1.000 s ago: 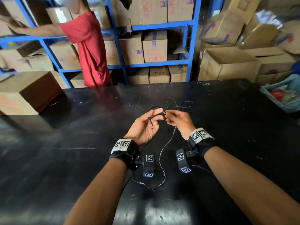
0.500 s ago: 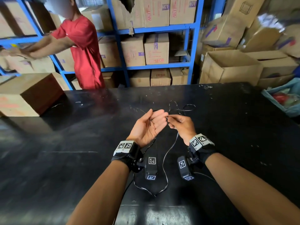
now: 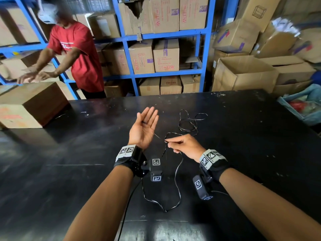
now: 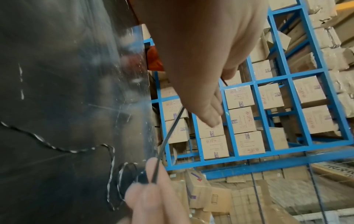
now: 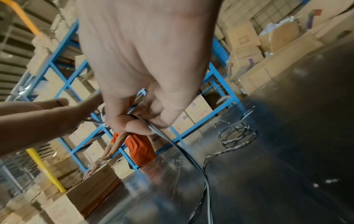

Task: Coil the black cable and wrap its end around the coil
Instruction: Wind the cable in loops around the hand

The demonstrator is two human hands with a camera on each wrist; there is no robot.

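Two hands, left hand [image 3: 144, 129] flat-fingered, right hand [image 3: 184, 145] pinching black cable [image 3: 175, 180]

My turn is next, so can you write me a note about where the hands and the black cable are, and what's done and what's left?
Left hand: flat open, palm up, cable end lying across it.
Right hand: pinches the black cable near that end.
The rest lies loose on the black table, tangled loops beyond the hands.
Done: no coil made.
Left: coil it, then wrap the end around.
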